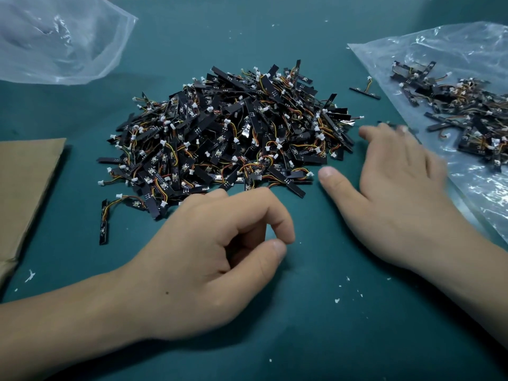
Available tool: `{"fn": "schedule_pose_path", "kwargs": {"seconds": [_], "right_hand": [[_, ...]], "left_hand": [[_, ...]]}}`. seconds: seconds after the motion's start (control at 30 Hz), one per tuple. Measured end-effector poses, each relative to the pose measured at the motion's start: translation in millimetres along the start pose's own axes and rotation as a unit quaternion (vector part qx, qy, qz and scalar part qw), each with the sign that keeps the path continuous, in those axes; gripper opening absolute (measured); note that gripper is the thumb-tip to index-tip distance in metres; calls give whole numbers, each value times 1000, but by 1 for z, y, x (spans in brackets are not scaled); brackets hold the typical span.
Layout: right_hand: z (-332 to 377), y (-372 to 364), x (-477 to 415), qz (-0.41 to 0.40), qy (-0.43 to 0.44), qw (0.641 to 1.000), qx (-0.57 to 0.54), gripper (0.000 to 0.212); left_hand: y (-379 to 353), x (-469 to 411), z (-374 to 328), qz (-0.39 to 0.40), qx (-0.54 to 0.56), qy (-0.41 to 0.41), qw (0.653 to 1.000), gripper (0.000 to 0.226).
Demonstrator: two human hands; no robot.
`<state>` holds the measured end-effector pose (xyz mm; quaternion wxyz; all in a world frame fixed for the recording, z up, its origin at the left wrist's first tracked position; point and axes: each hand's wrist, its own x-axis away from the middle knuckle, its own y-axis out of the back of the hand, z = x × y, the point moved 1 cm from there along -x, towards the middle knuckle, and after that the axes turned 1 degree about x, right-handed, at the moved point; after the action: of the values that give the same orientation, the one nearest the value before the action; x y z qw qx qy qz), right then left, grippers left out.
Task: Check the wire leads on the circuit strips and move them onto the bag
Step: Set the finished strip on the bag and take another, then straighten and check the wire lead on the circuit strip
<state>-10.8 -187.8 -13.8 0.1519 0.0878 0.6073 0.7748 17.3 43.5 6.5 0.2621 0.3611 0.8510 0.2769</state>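
A large heap of black circuit strips (228,127) with orange and yellow wire leads and white plugs lies in the middle of the teal table. At the right, a clear plastic bag (439,45) lies flat and bears a smaller pile of strips (467,105). My left hand (214,257) rests at the heap's near edge with its fingers loosely curled, thumb tip near the index tip, holding nothing. My right hand (398,193) is spread flat and blurred between heap and bag. Its fingertips reach the bag's near edge, where a strip lies partly hidden under them.
One strip (364,92) lies alone between the heap and the bag. Another stray strip (104,221) lies left of my left hand. A second clear bag (55,37) sits at the far left, and a brown cardboard sheet (24,188) lies at the left edge. White crumbs dot the table.
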Motion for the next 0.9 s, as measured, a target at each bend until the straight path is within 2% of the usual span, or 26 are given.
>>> {"fn": "schedule_pose_path", "kwargs": {"seconds": [0.13,0.27,0.37,0.47,0.53,0.6,0.73,0.9], "right_hand": [[-1,-1,0,-40,37,999,1,71],[-2,-1,-1,-36,45,998,24,65],[-1,0,-2,-28,39,999,23,64],[0,3,-3,-22,30,999,18,63],[1,5,-2,-37,15,999,11,63],[1,5,-1,-48,-4,999,21,70],[2,2,-3,-5,-19,997,68,85],[1,1,-2,-5,-14,998,63,73]], "left_hand": [[1,0,-5,-5,-25,4,1000,5],[0,-2,-14,-19,-73,19,997,5],[-5,-6,-20,-33,-147,-2,989,8],[-5,-9,-18,-10,-201,-7,979,25],[-4,-9,-14,9,-225,-15,974,26],[-4,-10,-12,14,-229,-10,973,24],[-5,-10,-16,11,-210,-7,978,21],[-7,-10,-13,0,-195,-10,981,16]]}}
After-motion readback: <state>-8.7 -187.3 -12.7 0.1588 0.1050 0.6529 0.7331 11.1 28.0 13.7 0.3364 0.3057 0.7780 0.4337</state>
